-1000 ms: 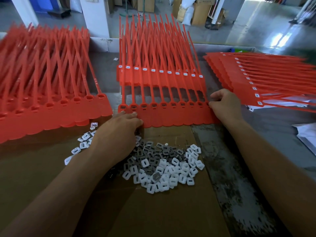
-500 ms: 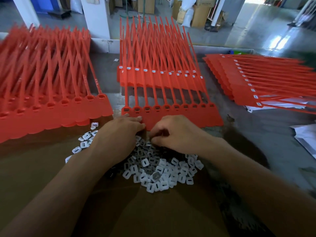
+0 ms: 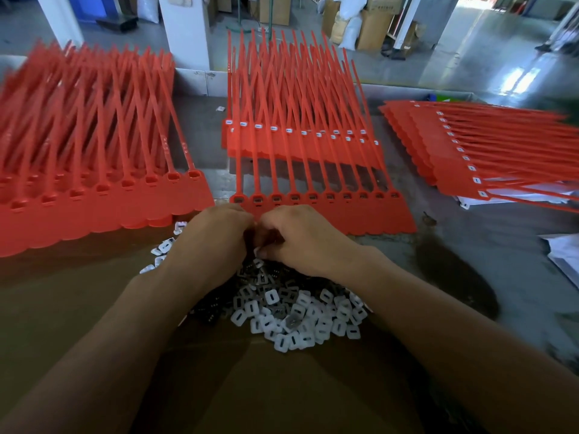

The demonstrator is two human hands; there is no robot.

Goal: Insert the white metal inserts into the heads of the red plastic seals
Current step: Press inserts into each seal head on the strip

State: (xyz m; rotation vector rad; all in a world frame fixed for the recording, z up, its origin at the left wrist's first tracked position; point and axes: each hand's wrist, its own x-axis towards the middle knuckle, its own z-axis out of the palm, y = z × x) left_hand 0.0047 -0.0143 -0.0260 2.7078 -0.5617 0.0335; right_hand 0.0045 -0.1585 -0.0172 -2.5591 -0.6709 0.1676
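- White inserts (image 3: 300,314) lay piled by the near edge of the red seals (image 3: 344,214).
- Right hand (image 3: 300,239) pinched one insert (image 3: 257,252); left hand (image 3: 213,242) curled beside it, its hold hidden.

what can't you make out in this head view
All head view.
- Left hand: fingertips hidden behind its own back; contents unknown.
- Right hand: one white insert shows at its thumb; other fingers curled under.
- Front seal strip: near-left edge covered by both hands.
- Left seal stack: cut by frame edge, blurred.

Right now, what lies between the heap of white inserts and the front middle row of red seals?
In the head view, the left hand and the right hand, close together, partly over the heap.
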